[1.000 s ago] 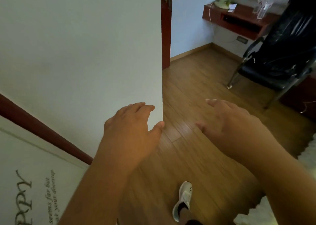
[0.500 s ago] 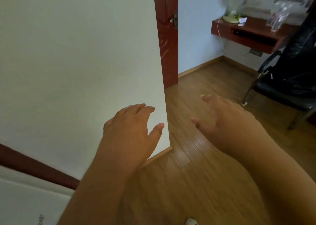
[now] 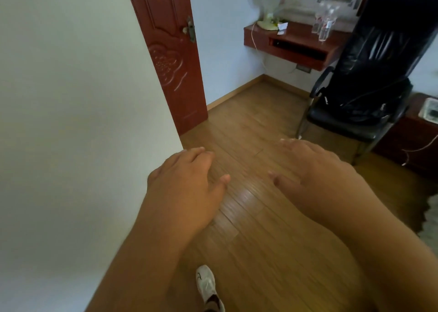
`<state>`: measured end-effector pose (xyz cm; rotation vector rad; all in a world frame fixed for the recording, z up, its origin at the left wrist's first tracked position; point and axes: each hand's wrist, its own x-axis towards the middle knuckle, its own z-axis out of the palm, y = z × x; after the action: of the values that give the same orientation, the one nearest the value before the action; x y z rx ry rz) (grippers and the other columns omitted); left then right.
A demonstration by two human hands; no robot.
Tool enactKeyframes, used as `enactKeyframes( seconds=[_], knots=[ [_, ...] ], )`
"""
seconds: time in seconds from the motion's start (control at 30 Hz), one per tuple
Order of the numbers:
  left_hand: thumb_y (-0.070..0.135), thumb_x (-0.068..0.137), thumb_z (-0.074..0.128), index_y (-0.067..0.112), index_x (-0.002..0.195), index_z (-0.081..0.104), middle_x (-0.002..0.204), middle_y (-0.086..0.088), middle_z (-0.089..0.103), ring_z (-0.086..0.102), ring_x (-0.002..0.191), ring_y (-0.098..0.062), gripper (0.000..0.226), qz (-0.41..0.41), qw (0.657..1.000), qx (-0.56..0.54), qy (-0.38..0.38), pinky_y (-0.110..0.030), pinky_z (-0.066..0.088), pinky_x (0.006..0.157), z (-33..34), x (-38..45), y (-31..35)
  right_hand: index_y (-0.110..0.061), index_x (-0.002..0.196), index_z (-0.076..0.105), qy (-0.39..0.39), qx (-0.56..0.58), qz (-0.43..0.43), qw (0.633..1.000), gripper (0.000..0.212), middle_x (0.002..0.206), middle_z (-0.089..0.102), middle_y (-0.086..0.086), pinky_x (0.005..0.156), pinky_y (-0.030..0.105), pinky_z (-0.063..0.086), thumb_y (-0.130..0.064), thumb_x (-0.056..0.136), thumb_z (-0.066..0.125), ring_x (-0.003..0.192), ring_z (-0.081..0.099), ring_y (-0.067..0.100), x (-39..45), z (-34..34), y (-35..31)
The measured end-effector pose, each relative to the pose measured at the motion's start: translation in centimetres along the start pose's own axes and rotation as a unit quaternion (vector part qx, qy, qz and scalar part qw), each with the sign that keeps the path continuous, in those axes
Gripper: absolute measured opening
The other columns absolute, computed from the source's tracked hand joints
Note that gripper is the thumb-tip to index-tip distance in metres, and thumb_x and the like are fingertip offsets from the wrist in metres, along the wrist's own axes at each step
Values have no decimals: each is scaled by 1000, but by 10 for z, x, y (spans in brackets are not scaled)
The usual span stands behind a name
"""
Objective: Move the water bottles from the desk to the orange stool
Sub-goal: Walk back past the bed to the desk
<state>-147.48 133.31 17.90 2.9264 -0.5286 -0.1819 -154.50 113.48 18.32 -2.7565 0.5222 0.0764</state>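
Clear water bottles [image 3: 325, 25] stand upright on a dark red wall-mounted desk [image 3: 298, 39] at the far right of the room. My left hand [image 3: 187, 188] and my right hand [image 3: 310, 169] hover side by side over the wooden floor, palms down, fingers relaxed and holding nothing. Both hands are far from the desk. No orange stool is in view.
A white wall corner [image 3: 94, 122] fills the left, with a red-brown door [image 3: 170, 58] behind it. A black office chair [image 3: 369, 79] stands in front of the desk. A white fan [image 3: 270, 6] sits on the desk's left end. My white shoe [image 3: 206, 285] is on the floor.
The view has moved forward past the wall corner, so the door, desk and chair show larger and nearer. Both hands stay out in front, empty.
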Motion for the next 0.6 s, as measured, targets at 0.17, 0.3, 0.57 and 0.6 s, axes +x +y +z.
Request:
enactKeyframes(
  seconds=[0.17, 0.3, 0.57, 0.6],
  knots=[
    [71, 94, 38, 44, 152, 32, 163, 17, 27, 27, 150, -13, 64, 67, 998, -15, -8, -42, 32, 116, 3, 67, 10, -40, 155, 16, 14, -10, 57, 998, 78, 161, 27, -13, 114, 44, 35, -67, 90, 49, 145, 33, 18, 42, -7, 13],
    [69, 96, 38, 42, 151, 33, 162, 17, 29, 24, 151, -12, 62, 125, 992, -25, -12, -44, 31, 116, -5, 131, 10, -40, 155, 16, 26, -7, 99, 995, 78, 162, 26, -11, 115, 45, 34, -65, 91, 51, 146, 32, 19, 83, -17, 10],
    [65, 97, 38, 42, 151, 34, 158, 18, 33, 24, 149, -9, 59, 194, 980, -34, -10, -44, 27, 117, -25, 250, -4, -40, 155, 18, 56, -9, 141, 988, 78, 160, 30, -11, 113, 45, 40, -68, 89, 48, 144, 36, 18, 179, -22, -22],
    [65, 97, 38, 42, 151, 33, 158, 18, 33, 25, 148, -8, 58, 200, 979, -33, -10, -43, 27, 117, -27, 262, -7, -40, 155, 18, 58, -7, 146, 988, 78, 160, 30, -12, 113, 45, 39, -68, 89, 48, 144, 36, 18, 189, -21, -26]
  ],
)
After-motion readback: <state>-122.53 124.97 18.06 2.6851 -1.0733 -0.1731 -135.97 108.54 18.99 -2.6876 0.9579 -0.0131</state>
